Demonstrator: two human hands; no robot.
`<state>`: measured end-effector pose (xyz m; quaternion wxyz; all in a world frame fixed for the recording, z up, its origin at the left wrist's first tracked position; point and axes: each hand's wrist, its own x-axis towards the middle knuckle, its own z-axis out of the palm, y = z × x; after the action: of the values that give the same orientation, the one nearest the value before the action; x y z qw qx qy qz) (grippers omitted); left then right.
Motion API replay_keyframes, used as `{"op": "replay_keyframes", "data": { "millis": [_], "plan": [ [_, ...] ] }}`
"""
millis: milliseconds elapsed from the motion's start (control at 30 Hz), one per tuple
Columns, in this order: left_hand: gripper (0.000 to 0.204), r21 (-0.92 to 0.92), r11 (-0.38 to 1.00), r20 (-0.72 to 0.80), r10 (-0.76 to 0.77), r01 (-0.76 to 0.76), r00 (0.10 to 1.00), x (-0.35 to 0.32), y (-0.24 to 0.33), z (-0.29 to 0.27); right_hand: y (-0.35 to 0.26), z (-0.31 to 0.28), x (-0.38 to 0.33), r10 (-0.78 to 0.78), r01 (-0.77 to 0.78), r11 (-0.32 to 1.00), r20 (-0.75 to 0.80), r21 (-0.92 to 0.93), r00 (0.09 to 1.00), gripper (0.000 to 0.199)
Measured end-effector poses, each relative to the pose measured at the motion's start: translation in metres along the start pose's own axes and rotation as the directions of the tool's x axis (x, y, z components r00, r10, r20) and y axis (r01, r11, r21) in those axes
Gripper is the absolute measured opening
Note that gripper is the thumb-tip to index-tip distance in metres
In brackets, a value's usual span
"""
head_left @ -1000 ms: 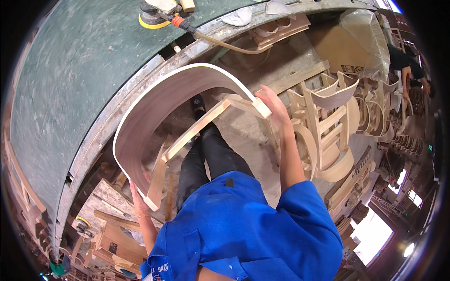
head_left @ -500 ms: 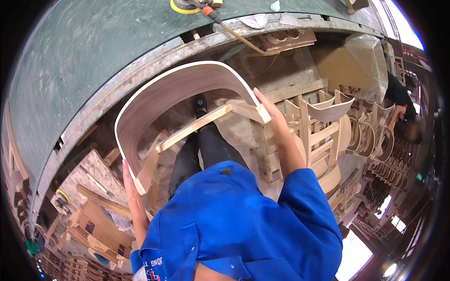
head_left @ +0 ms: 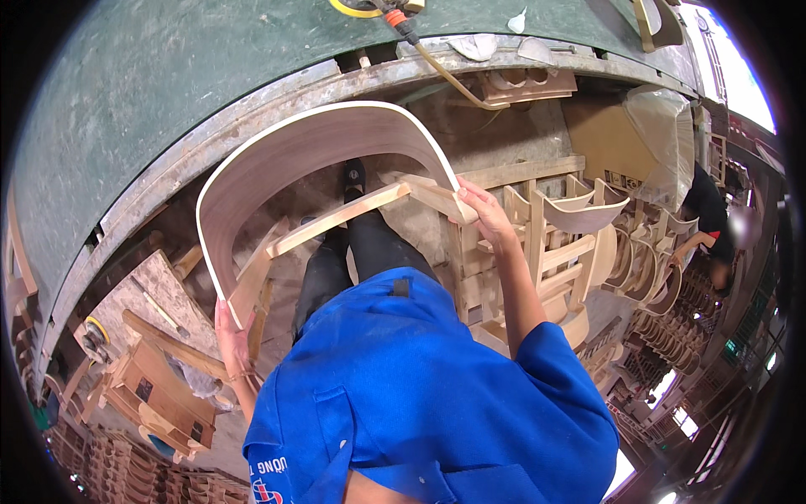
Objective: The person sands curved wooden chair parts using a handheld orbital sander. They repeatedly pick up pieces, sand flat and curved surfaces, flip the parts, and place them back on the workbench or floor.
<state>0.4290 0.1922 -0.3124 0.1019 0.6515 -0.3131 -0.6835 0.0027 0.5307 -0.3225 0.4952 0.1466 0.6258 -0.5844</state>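
A pale wooden chair frame (head_left: pixel 337 220) hangs over my legs, with a wide curved bentwood panel (head_left: pixel 290 151) bowed away from me. A straight wooden rail and short side pieces join the panel's two ends. My left hand (head_left: pixel 233 338) grips the frame's near left end, where the panel meets a side piece. At the right end, my right hand (head_left: pixel 487 210) has its fingers wrapped over the corner of the frame. Parts of both hands' fingers are hidden behind the wood.
Beyond the frame runs a green-topped workbench (head_left: pixel 159 109) with a sander (head_left: pixel 369 8) and hose. Assembled wooden chair frames (head_left: pixel 562 252) stand at right, near a co-worker in dark clothes (head_left: pixel 709 218). On the left lie a board with a brush (head_left: pixel 159 311) and a wooden piece (head_left: pixel 164 391).
The chair frame has shifted slightly left in the picture, still held at both ends. My right hand's fingers have moved onto the corner. The surroundings have turned slightly as my head moved.
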Motion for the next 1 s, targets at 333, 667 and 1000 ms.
{"op": "replay_keyframes", "data": {
  "millis": [333, 667, 1000],
  "plan": [
    [0.053, -0.032, 0.999, -0.046, -0.020, 0.019, 0.999, -0.005, 0.002, 0.008, -0.021, 0.006, 0.027, -0.125, 0.019, 0.830, -0.152, -0.558, 0.980, 0.038],
    [0.046, -0.109, 0.984, -0.111, 0.126, -0.138, 0.986, -0.011, -0.008, 0.021, -0.271, 0.163, 0.214, -0.693, 0.478, -0.185, 0.459, -0.859, 0.557, 0.082],
    [0.054, -0.166, 0.946, -0.283, 0.226, -0.279, 0.932, -0.016, -0.025, 0.033, -0.253, 0.232, 0.201, -0.495, 0.619, -0.171, 0.610, -0.767, 0.619, 0.068]
  ]
}}
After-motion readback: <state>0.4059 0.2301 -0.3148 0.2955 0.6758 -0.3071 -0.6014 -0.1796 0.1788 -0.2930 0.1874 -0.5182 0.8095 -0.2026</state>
